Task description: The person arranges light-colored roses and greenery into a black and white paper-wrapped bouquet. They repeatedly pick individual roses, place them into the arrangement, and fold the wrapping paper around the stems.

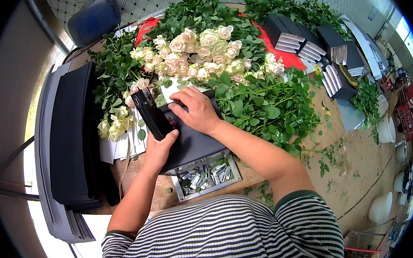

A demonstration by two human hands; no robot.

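My left hand (160,147) is closed round a black smartphone (152,113), held tilted with its camera end toward the flowers. My right hand (196,110) lies over the upper part of a dark grey sheet (193,145), fingers loosely bent and thumb apart, with nothing visible in its grasp. Just past its fingertips is a piece of white paper (169,92). Beyond both hands spreads a heap of cream and pale pink roses (200,52) with leafy stems. Below the sheet's near edge sits a metal tray (205,190) holding many small silvery pieces and leaf bits.
Stacked black sheets (74,139) stand along the left, near a blue barrel (94,18). Dark flower wraps (289,34) with rose bunches lie far right on red cloth (288,58). Leafy stems (270,107) cover the table (332,104) at right; white buckets (380,207) stand beyond it.
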